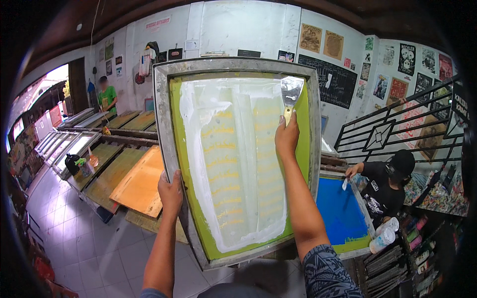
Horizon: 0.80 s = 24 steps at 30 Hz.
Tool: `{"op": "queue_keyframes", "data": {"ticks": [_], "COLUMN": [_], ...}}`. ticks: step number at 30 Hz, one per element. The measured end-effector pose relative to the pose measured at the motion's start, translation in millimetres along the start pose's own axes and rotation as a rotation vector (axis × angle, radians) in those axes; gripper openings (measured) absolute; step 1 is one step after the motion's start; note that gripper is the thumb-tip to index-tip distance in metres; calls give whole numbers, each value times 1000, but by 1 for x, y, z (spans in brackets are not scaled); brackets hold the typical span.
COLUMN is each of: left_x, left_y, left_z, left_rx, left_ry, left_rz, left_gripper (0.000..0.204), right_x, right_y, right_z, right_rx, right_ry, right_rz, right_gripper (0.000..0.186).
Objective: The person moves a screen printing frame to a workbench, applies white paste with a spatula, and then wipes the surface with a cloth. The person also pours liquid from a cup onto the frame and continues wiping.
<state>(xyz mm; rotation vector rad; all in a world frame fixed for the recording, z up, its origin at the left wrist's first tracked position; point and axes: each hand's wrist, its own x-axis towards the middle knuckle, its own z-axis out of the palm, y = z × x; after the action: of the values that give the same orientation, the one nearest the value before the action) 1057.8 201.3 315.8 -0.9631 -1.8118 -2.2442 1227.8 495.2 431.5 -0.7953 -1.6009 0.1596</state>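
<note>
Currently, your left hand (171,193) grips the left edge of the screen frame (238,66), raised before you; white paste (197,184) coats its middle; your right hand (287,138) grasps the scraper (289,103). Judged step: spreading paste; next stroke probably wants even pressure.

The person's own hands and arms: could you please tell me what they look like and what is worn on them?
The left hand and right hand are ungloved, the forearms bare. The right sleeve is dark with pale geometric lines; the visible bit of left sleeve is blue-grey.
</note>
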Motion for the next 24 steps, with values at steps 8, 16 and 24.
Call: {"op": "queue_keyframes", "data": {"ticks": [8, 16, 24], "left_x": [-6, -8, -10], "left_y": [-2, 2, 7], "left_z": [-9, -11, -10], "left_rx": [17, 4, 18], "left_ry": [7, 30, 14], "left_rz": [9, 37, 23], "left_gripper": [28, 27, 30], "right_x": [-23, -58, -89], "right_y": [-24, -60, -99], "right_z": [-3, 7, -5], "right_rx": [14, 59, 285], "right_ry": [-129, -174, -449], "right_rz": [25, -58, -89], "right_gripper": [52, 51, 49]}}
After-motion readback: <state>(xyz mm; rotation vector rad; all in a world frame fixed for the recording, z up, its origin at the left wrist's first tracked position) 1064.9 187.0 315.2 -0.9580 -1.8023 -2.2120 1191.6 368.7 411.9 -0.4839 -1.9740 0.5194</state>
